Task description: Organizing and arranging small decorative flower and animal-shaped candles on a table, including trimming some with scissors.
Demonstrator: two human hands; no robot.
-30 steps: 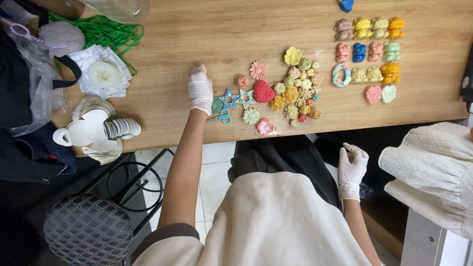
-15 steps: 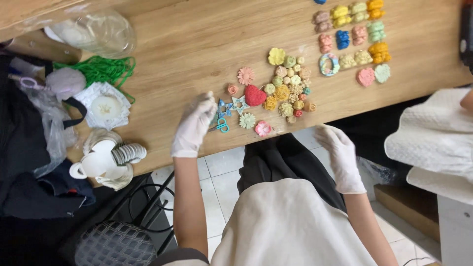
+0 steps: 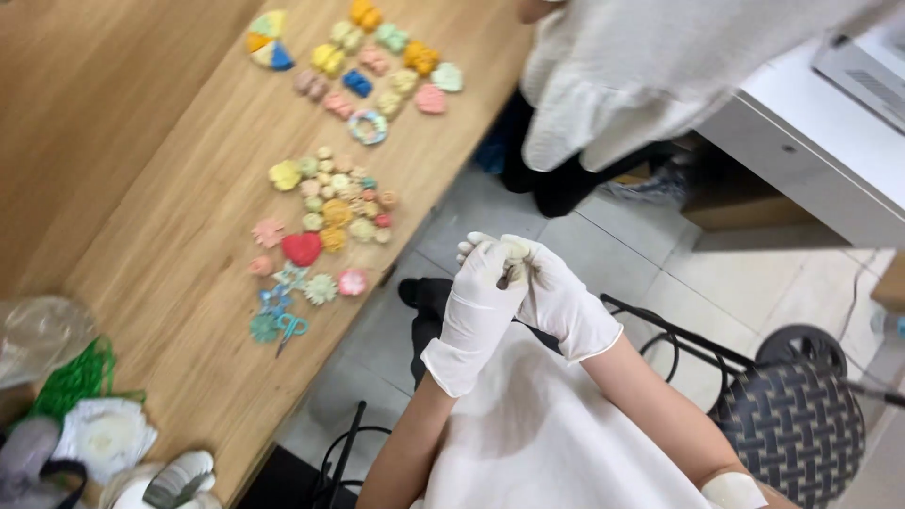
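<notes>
- Left hand [image 3: 481, 302] in white disposable glove, raised over lap, off the tabletop edge, fingers curled and pinching a small dark thin item [image 3: 506, 276] at the fingertips.
- Right hand [image 3: 558, 300] in white disposable glove, pressed against left hand, fingers closed around the same small dark item; what it is, too small to tell.
- Both hands together in front of white apron [image 3: 556, 443], above grey tiled floor [image 3: 650, 273].
- Light wooden tabletop [image 3: 179, 188] on the left, well apart from the hands.
- Near tabletop's front edge: cluster of small pastel moulded flower and shell shapes [image 3: 330, 203], with red heart-shaped piece [image 3: 302, 248] in the middle of it.
- Small blue-handled scissors [image 3: 288, 330] just beside the cluster, close to front edge.
- Further along the front edge, toward far end: second group of coloured moulded pieces in rows [image 3: 377, 61], plus multicoloured round piece [image 3: 266, 40].
- Near tabletop's left end: green netting [image 3: 75, 382], clear plastic bag [image 3: 38, 335], white paper-like flower holder [image 3: 104, 435], white cup [image 3: 174, 481].
- Another person in white top [image 3: 660, 66] standing at the far end of the front edge, beside white cabinet [image 3: 830, 151].
- Black woven round stool [image 3: 792, 424] on the floor at right.
</notes>
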